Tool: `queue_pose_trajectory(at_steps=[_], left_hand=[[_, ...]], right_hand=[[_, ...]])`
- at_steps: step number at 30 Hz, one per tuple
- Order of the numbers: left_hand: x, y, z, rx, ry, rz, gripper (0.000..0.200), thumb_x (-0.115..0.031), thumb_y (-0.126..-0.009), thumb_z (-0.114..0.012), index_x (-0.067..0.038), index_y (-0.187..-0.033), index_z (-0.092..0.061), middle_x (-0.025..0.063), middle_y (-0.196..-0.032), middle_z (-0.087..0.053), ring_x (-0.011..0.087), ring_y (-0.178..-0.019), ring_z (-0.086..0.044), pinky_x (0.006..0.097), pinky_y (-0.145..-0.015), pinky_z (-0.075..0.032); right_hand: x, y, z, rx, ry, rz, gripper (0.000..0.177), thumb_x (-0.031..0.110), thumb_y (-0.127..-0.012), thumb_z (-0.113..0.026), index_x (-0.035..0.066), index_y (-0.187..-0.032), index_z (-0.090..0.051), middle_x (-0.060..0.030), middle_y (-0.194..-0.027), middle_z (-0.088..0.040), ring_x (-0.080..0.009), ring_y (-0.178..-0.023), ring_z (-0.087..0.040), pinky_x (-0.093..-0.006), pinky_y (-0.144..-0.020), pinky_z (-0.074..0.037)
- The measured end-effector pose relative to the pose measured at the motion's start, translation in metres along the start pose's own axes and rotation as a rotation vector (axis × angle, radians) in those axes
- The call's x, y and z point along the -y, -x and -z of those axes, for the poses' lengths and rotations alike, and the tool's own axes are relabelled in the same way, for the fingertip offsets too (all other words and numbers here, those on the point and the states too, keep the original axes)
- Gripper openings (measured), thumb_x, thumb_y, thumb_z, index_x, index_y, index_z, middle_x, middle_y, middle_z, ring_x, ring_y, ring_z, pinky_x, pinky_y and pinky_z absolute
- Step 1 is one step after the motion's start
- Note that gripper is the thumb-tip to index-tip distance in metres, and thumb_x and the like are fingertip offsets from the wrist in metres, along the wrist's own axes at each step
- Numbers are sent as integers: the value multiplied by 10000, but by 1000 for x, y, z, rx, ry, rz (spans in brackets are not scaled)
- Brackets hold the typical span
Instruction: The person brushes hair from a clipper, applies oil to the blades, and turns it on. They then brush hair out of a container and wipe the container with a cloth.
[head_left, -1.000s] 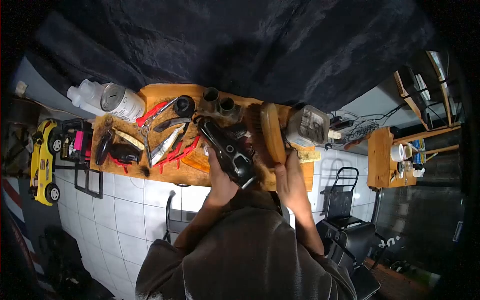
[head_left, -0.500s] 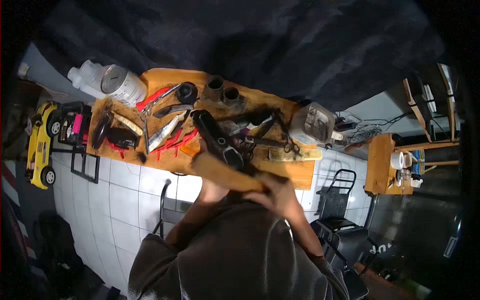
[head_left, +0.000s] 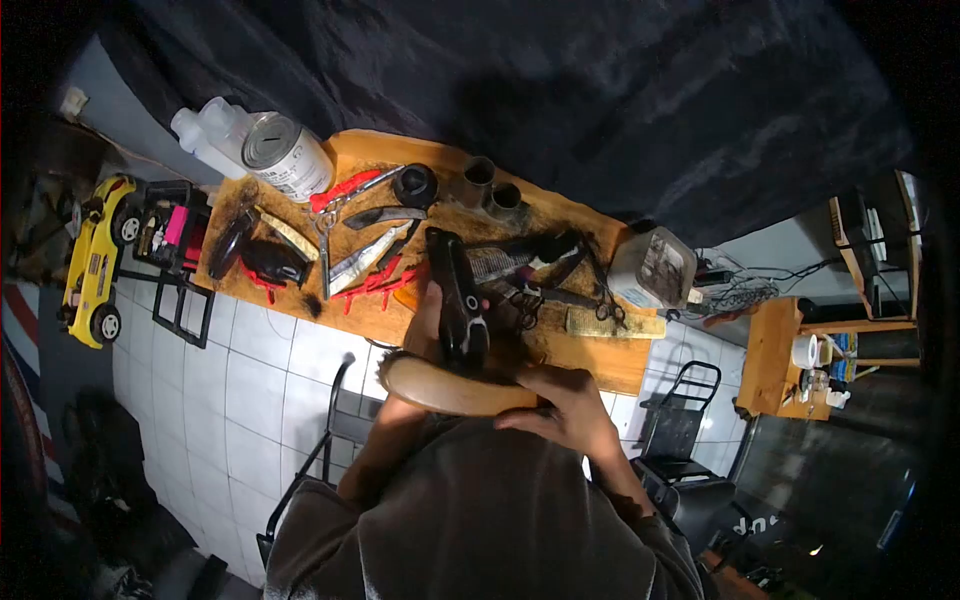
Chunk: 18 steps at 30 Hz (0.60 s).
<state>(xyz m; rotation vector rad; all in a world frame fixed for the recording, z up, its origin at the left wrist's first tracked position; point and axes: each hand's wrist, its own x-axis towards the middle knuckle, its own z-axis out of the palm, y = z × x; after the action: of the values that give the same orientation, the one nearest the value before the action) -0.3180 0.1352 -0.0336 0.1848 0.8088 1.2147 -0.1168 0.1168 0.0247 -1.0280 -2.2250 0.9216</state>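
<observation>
My left hand is wrapped round a black hair clipper, which points away from me over the table's near edge. In my right hand is the narrow end of a wooden-handled brush. Its broad end reaches left across the lower end of the clipper, with bristles along the far side, and covers part of my left hand. Just beyond the clipper lie a dark comb and black-handled scissors. A yellowish comb rests to the right.
Loose hair covers the wooden table. At its left stand a can and plastic bottles, near red clips and silver scissors. A clear tub stands at the right, with a black chair below it.
The brush has dropped slightly towards me and lies more level, no longer smeared by motion. Both hands keep hold of their tools. The view has shifted a little.
</observation>
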Motion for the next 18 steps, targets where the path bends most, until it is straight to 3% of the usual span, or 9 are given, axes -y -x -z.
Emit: queue_pose_trajectory(at_steps=[3,4,5,7,10,13,15,17,18], left_hand=[[-10,11,-6,-164,-83,45,439,-431,-986,-409,-56,-1163,-557,61,-939,-644,119,-751,-614,246,-637,-513],[-12,10,-2,-174,-101,77,434,-415,-988,-412,-46,-1161,-560,69,-935,-650,108,-739,-611,243,-622,-512],[-17,9,6,-91,-119,106,432,-411,-989,-409,-43,-1150,-567,65,-921,-650,102,-731,-608,242,-615,-510],[-26,10,16,72,-156,164,428,-403,-991,-404,-38,-1129,-581,57,-895,-651,92,-714,-602,240,-602,-506],[-38,13,20,47,-197,169,417,-391,-995,-393,-43,-1092,-602,44,-855,-651,87,-705,-600,235,-605,-503],[-48,7,28,25,-194,210,431,-411,-988,-394,-46,-1093,-596,51,-861,-648,107,-715,-607,247,-630,-506],[-55,8,22,-15,-106,215,455,-439,-980,-395,-45,-1102,-586,62,-869,-646,134,-727,-614,266,-656,-510],[-64,15,-2,-51,47,183,487,-472,-969,-396,-43,-1114,-575,76,-876,-643,166,-742,-623,292,-685,-515],[-47,-13,48,129,185,339,511,-494,-955,-405,-40,-1129,-560,98,-897,-644,205,-760,-632,325,-712,-521]], right_hand=[[-23,-7,-16,-98,21,-157,467,259,-687,-836,-29,-1002,-646,-167,-886,-673,-245,-784,-657,-326,-702,-507],[-25,-17,-13,-127,-128,-350,448,326,-749,-780,-10,-1021,-663,-181,-914,-694,-264,-818,-688,-361,-719,-527],[-36,-25,-15,-275,-63,-367,395,287,-785,-755,-14,-1022,-659,-187,-869,-692,-272,-761,-692,-362,-661,-531],[-52,-31,-6,-317,328,-528,365,270,-812,-730,-24,-1014,-648,-218,-843,-677,-303,-757,-691,-372,-645,-527],[-37,-34,3,-406,230,-552,345,269,-815,-723,-9,-1004,-641,-230,-826,-665,-326,-754,-688,-373,-637,-527],[-11,-24,-3,-325,94,-504,316,189,-777,-742,-22,-985,-633,-192,-845,-658,-293,-742,-657,-334,-671,-499],[7,-18,-6,-120,52,-356,385,212,-721,-793,-9,-1000,-643,-172,-900,-661,-331,-765,-652,-335,-682,-503],[16,-12,-14,5,40,-262,425,242,-674,-830,14,-990,-662,-153,-863,-669,-305,-749,-660,-323,-677,-506],[23,-17,-14,81,33,-337,435,253,-653,-842,26,-983,-672,-145,-844,-673,-286,-737,-665,-317,-679,-509]])
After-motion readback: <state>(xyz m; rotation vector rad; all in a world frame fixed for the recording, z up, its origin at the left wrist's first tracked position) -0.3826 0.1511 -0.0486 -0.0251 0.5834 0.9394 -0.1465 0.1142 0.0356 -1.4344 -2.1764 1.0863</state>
